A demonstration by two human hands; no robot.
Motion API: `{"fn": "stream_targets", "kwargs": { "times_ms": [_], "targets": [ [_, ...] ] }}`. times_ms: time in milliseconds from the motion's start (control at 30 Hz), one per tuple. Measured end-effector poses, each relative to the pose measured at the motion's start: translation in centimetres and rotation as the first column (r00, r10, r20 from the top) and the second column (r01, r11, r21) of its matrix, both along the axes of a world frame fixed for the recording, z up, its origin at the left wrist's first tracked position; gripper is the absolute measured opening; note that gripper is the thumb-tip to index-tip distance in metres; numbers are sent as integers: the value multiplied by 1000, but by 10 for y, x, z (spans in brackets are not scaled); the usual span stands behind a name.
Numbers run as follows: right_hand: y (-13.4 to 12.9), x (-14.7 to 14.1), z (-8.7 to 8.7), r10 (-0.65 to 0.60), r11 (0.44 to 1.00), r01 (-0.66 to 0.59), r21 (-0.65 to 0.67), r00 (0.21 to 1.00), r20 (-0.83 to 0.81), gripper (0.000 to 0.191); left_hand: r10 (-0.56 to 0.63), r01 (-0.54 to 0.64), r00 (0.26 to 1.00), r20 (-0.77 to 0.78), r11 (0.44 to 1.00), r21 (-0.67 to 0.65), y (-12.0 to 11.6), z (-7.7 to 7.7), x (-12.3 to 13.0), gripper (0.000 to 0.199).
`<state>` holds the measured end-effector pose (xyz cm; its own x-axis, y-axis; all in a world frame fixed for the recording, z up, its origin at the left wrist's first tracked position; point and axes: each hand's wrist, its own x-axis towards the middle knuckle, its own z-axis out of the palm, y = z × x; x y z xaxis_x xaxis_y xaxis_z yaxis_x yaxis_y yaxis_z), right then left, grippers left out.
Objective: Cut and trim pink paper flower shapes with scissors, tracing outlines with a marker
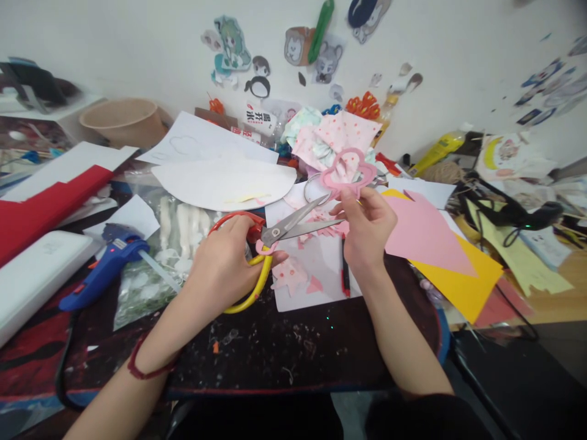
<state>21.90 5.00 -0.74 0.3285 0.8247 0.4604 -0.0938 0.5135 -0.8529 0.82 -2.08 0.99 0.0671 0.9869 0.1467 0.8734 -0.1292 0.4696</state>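
My left hand (224, 260) is closed round the handles of a pair of scissors (293, 227), one handle red and the other yellow. The blades are spread and point right, toward my right hand. My right hand (364, 223) pinches a pink star-like or flower-like outline (328, 178) with a hollow middle, held up just beyond the blades. A thin round ring shows at its left side; whether it is attached I cannot tell. Below lie a pink dotted star-shaped piece (290, 275), a small pink scrap (314, 285) and a black-and-red pen (345, 272) on white paper (293, 300).
A blue glue gun (107, 263) lies left on the dark table (257, 360), beside a plastic bag (137, 299). White card (197, 183) and dotted fabric (339, 131) are at the back. Pink (426, 232) and yellow sheets (477, 287) lie right, near a yellow bottle (438, 150).
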Motion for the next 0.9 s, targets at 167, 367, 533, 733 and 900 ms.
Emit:
{"fn": "stream_targets", "kwargs": {
  "times_ms": [167, 367, 533, 733, 900],
  "targets": [
    [0, -1, -2, 20, 1000, -20, 5, 1000, 18, 22, -11, 11, 1000, 13, 1000, -5, -1, 0, 0, 41],
    [0, 0, -5, 72, 997, -72, 0, 996, 46, 26, 25, -25, 999, 28, 1000, -4, 0, 0, 0, 40],
    [-1, 0, -5, 105, 995, -105, -3, 992, 71, 27, 37, -37, 999, 34, 999, -10, 0, -1, 0, 39],
    [-2, -2, -5, 159, 987, -158, -32, 986, 40, 24, 32, -33, 999, 35, 999, 19, 1, -1, 0, 41],
    [-5, -4, -5, 253, 966, -249, -70, 965, 70, 20, 18, -20, 998, 59, 999, 30, 2, 0, 0, 45]
  ]
}}
